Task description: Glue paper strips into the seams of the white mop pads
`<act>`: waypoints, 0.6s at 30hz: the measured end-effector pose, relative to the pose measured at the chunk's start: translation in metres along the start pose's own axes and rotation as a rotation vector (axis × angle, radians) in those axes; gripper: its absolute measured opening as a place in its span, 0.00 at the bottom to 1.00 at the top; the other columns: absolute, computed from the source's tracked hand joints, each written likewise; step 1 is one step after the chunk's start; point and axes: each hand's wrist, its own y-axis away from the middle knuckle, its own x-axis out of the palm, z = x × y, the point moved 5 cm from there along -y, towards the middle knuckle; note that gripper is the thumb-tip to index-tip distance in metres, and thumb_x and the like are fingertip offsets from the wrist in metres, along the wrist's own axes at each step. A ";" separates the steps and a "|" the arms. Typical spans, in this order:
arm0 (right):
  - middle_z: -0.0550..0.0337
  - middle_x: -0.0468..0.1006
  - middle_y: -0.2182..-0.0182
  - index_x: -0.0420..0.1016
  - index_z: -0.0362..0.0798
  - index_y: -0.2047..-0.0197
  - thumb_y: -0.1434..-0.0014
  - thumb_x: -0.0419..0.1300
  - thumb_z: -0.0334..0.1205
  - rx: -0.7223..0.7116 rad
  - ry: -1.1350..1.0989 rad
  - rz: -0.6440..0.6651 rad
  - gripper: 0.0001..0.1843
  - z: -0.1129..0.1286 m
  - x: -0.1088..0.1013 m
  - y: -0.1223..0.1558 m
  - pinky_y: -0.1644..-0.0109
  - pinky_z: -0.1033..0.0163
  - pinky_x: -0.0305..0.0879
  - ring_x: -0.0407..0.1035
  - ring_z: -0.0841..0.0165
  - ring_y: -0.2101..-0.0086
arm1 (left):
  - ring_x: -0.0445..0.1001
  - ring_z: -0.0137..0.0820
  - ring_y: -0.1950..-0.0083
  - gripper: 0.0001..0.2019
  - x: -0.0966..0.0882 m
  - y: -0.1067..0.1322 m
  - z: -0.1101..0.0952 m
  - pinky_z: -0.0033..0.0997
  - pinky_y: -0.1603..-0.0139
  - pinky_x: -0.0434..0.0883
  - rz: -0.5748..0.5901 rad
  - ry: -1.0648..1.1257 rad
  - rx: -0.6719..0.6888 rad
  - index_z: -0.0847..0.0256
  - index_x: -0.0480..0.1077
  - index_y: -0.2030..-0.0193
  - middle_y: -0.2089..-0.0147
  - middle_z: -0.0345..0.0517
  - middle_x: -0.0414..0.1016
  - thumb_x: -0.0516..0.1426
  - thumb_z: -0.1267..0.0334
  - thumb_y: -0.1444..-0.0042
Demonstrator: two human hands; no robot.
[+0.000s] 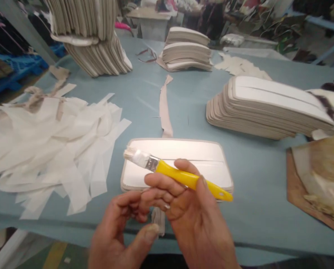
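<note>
My right hand (189,209) is closed around a yellow-handled brush (181,175) whose glue-whitened bristles point left over a small stack of white rectangular pieces (203,157) on the blue table (189,108). My left hand (119,231) is just below and to the left, its fingers curled and touching the right hand's fingertips; a narrow beige strip (159,220) hangs by them at the table's front edge, and whether the left fingers pinch it I cannot tell.
A heap of white paper strips (52,145) lies at the left. Stacks of the same white pieces stand at the right (268,108), at the back centre (186,48) and back left (96,41). A glue-smeared board (318,179) lies at the right edge. A long beige strip (164,108) runs up the middle.
</note>
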 end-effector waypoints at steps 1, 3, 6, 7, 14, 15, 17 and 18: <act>0.58 0.89 0.48 0.77 0.60 0.43 0.21 0.55 0.57 0.033 -0.070 0.027 0.16 -0.008 0.005 0.000 0.44 0.62 0.79 0.85 0.70 0.51 | 0.82 0.36 0.62 0.26 0.007 0.004 -0.001 0.30 0.60 0.82 0.041 0.045 -0.011 0.56 0.77 0.50 0.60 0.45 0.82 0.73 0.41 0.47; 0.58 0.88 0.47 0.75 0.59 0.42 0.21 0.54 0.57 0.090 -0.160 0.065 0.17 -0.021 0.014 0.002 0.40 0.63 0.76 0.84 0.72 0.49 | 0.83 0.37 0.58 0.28 0.013 0.007 -0.005 0.30 0.57 0.83 0.026 0.100 -0.018 0.57 0.77 0.50 0.57 0.47 0.84 0.74 0.42 0.50; 0.58 0.88 0.48 0.73 0.58 0.41 0.22 0.55 0.59 0.149 -0.213 0.085 0.18 -0.043 0.023 0.006 0.39 0.63 0.75 0.83 0.72 0.49 | 0.84 0.38 0.62 0.30 0.004 0.009 -0.009 0.30 0.63 0.82 -0.092 0.072 -0.023 0.60 0.78 0.55 0.61 0.48 0.84 0.74 0.38 0.54; 0.58 0.88 0.48 0.73 0.57 0.41 0.22 0.56 0.60 0.161 -0.215 0.093 0.18 -0.052 0.027 0.008 0.39 0.62 0.75 0.84 0.71 0.49 | 0.83 0.39 0.64 0.30 -0.002 0.011 -0.008 0.31 0.65 0.82 -0.142 0.041 -0.049 0.60 0.79 0.58 0.64 0.49 0.84 0.73 0.36 0.54; 0.44 0.86 0.46 0.71 0.51 0.39 0.26 0.56 0.67 0.318 -0.094 0.203 0.29 -0.136 0.065 0.046 0.39 0.47 0.75 0.83 0.56 0.49 | 0.81 0.44 0.69 0.34 -0.083 0.055 0.036 0.36 0.68 0.80 -0.367 -0.116 -0.274 0.60 0.77 0.75 0.71 0.53 0.81 0.65 0.25 0.51; 0.44 0.85 0.45 0.72 0.50 0.39 0.26 0.55 0.68 0.343 -0.045 0.226 0.31 -0.144 0.069 0.052 0.37 0.46 0.74 0.82 0.55 0.47 | 0.81 0.43 0.69 0.34 -0.095 0.065 0.043 0.37 0.67 0.80 -0.367 -0.114 -0.277 0.60 0.78 0.74 0.70 0.52 0.81 0.64 0.24 0.52; 0.44 0.85 0.45 0.74 0.51 0.38 0.26 0.53 0.70 0.389 0.080 0.273 0.33 -0.155 0.076 0.062 0.36 0.46 0.73 0.80 0.55 0.46 | 0.79 0.42 0.70 0.34 -0.111 0.087 0.059 0.36 0.66 0.80 -0.352 -0.103 -0.301 0.60 0.79 0.71 0.71 0.50 0.80 0.63 0.24 0.49; 0.46 0.85 0.45 0.75 0.52 0.38 0.26 0.52 0.70 0.409 0.146 0.295 0.33 -0.159 0.079 0.068 0.38 0.47 0.74 0.80 0.55 0.48 | 0.77 0.41 0.71 0.34 -0.118 0.098 0.067 0.36 0.68 0.79 -0.386 -0.111 -0.312 0.59 0.78 0.71 0.73 0.49 0.78 0.61 0.24 0.48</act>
